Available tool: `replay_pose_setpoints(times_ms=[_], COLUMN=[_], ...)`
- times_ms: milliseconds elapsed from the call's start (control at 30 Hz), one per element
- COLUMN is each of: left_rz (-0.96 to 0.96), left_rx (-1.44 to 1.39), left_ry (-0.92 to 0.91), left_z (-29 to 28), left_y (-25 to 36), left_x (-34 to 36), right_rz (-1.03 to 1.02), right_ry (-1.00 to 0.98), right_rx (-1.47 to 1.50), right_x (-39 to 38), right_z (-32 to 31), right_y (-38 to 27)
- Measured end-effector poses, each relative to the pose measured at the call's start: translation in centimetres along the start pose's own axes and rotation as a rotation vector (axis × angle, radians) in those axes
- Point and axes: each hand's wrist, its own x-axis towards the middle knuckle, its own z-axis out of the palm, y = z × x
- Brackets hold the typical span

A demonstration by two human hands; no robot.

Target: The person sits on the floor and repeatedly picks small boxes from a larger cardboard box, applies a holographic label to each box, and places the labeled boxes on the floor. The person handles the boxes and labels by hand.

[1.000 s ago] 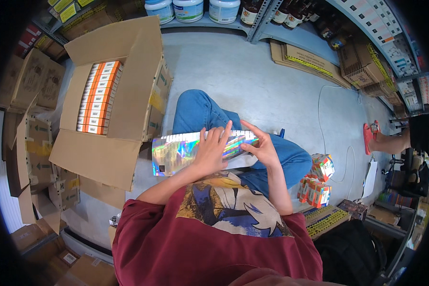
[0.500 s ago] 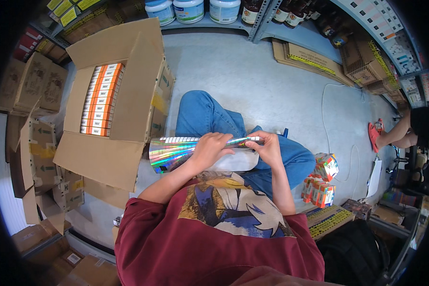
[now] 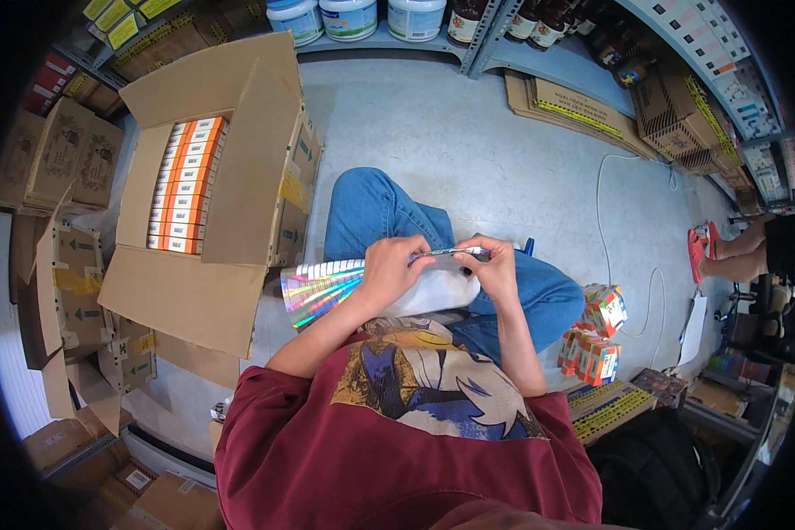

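Note:
A curled shiny holographic sheet (image 3: 316, 296), apparently stickers, with white strips along its top, lies across my lap, fanning out leftward. My left hand (image 3: 390, 272) is closed on it near the middle, thumb and fingers pinching the upper edge. My right hand (image 3: 496, 269) pinches its narrowed right end. Below them a white sheet or bag (image 3: 433, 296) rests on my jeans. An open cardboard carton (image 3: 181, 300) at my left holds several rows of small orange-and-white boxes (image 3: 185, 185). A small blue object (image 3: 528, 245) shows beyond my right hand, too small to identify.
Shelves with white tubs (image 3: 344, 19) and bottles line the back. Orange-white packs (image 3: 596, 358) lie at my right near a cord. Flattened cardboard (image 3: 556, 102), a black backpack (image 3: 649, 459) and more cartons (image 3: 84, 150) surround me. Another person's bare legs (image 3: 738, 252) in red sandals are at right.
My hands have gone from spread over the flatter sheet to pinching its upper edge; the sheet has narrowed toward the right. The other person's feet have shifted to the right.

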Motion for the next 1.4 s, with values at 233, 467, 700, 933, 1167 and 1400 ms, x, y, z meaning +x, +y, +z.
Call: replay_pose_setpoints(times_ms=[233, 467, 700, 933, 1167, 1400], left_rz=[-0.113, -0.166, -0.200, -0.219, -0.165, -0.248], left_rx=[-0.065, 0.070, 0.049, 0.014, 0.025, -0.007], left_ry=[-0.152, -0.169, -0.199, -0.208, -0.164, -0.249], left_z=[-0.4, -0.7, -0.5, -0.9, -0.2, -1.5], left_y=[-0.9, -2.8, -3.5, -3.4, -5.0, -4.5], left_x=[1.5, 2.5, 3.0, 3.0, 3.1, 3.6], right_rz=[-0.044, -0.663, -0.724, -0.879, -0.995, -0.878], right_ry=[0.051, 0.190, -0.103, -0.064, -0.057, -0.030], right_rx=[-0.360, -0.707, -0.635, -0.706, -0.697, -0.531], right_x=[0.0, 1.3, 3.0, 3.1, 3.0, 1.0], right_z=[0.0, 1.5, 2.2, 2.6, 2.0, -0.2], right_y=[-1.3, -1.9, -1.0, -0.1, 1.6, 0.5])
